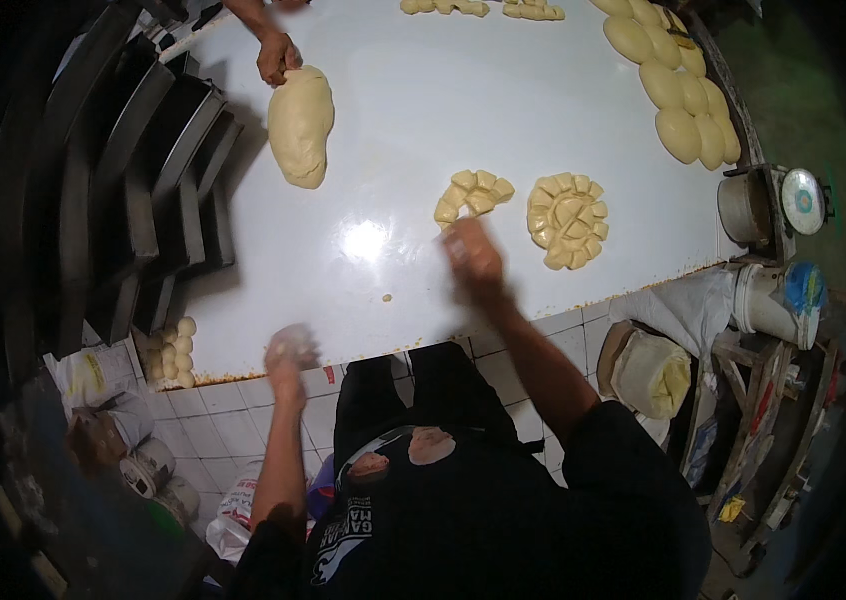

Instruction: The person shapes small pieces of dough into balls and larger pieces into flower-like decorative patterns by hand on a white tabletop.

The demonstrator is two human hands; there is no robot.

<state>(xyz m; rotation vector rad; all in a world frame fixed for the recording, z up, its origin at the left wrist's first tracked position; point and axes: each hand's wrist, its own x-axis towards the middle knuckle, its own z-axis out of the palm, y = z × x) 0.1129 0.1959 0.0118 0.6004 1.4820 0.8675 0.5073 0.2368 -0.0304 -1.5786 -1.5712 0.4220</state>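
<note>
On the white table (393,110), a ring of cut dough pieces (570,222) lies to the right with more pieces in its middle. Beside it is a broken arc of dough pieces (473,190). My right hand (473,258), smeared by motion, is at the near end of that arc; its fingers do not show clearly. Over the table's near edge is my left hand (290,352), also blurred, and whether it holds dough I cannot make out. A tiny dough scrap (387,298) lies between my hands.
Another person's hand (279,58) touches a large dough lump (300,128) at the far left. Dark metal pans (133,190) are stacked left, near small dough balls (181,352). Smooth oval dough pieces (678,100) line the far right, beyond a scale (803,202).
</note>
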